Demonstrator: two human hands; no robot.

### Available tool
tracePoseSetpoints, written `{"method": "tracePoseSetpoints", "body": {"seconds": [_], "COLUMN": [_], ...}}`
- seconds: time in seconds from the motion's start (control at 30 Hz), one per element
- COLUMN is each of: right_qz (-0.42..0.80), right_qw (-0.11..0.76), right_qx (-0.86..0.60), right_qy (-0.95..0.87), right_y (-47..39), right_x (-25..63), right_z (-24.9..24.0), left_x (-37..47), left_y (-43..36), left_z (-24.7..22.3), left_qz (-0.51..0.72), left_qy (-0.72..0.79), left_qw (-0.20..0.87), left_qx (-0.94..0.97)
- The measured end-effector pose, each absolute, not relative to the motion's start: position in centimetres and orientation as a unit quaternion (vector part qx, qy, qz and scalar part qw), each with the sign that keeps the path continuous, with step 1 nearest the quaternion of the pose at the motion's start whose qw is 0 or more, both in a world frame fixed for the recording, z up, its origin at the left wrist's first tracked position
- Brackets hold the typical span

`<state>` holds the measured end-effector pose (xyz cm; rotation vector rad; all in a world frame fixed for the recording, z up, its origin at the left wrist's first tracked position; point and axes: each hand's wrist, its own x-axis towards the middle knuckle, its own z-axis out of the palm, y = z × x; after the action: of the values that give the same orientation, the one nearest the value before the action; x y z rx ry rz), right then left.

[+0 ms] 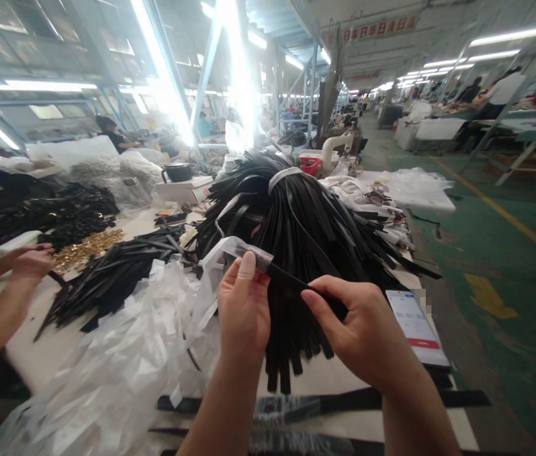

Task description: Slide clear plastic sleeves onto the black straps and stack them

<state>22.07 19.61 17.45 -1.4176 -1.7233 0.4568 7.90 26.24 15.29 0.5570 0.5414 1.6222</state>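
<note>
My left hand (pixel 245 304) is closed, thumb on top, pinching a clear plastic strip (pixel 261 254) against the end of a black strap (pixel 287 278). White film trails from it to the left. My right hand (pixel 348 323) grips the same strap farther along, between thumb and forefinger. Behind both hands rises a large bundle of black straps (pixel 296 215), bound with a white tie (pixel 284 176). A heap of crumpled white plastic film (pixel 130 354) lies left of my left forearm. Near the table's front, black straps with clear plastic around their middles (pixel 287 408) lie flat.
At the left, another person's hands (pixel 33 261) work beside a loose pile of black straps (pixel 120 272) and gold-coloured hardware (pixel 87 249). A phone (pixel 417 329) lies at the right table edge. Farther back are a black pot (pixel 177 171) on a white box (pixel 185 190) and a red basket (pixel 310 166).
</note>
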Motion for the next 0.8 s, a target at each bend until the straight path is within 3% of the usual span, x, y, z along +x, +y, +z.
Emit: {"method": "tracePoseSetpoints", "body": {"seconds": [0.2, 0.5, 0.67, 0.8], "right_qz": [0.122, 0.150, 0.224, 0.182], "right_qw": [0.448, 0.459, 0.362, 0.318], "right_qx": [-0.588, -0.566, -0.544, -0.560], "right_qy": [-0.662, -0.669, -0.723, -0.743], "right_y": [19.2, 19.6, 19.0, 17.6], "right_x": [22.3, 22.9, 23.8, 22.2], "right_z": [18.0, 17.6, 17.9, 18.1], "left_x": [10.6, 11.0, 9.9, 8.8], "left_y": [24.0, 23.9, 24.3, 23.2], "left_z": [14.6, 13.8, 15.1, 16.8], "left_qz": [0.652, 0.604, 0.655, 0.632], "left_qy": [0.254, 0.259, 0.201, 0.170], "left_qw": [0.661, 0.655, 0.641, 0.681], "left_qx": [0.271, 0.372, 0.347, 0.329]}}
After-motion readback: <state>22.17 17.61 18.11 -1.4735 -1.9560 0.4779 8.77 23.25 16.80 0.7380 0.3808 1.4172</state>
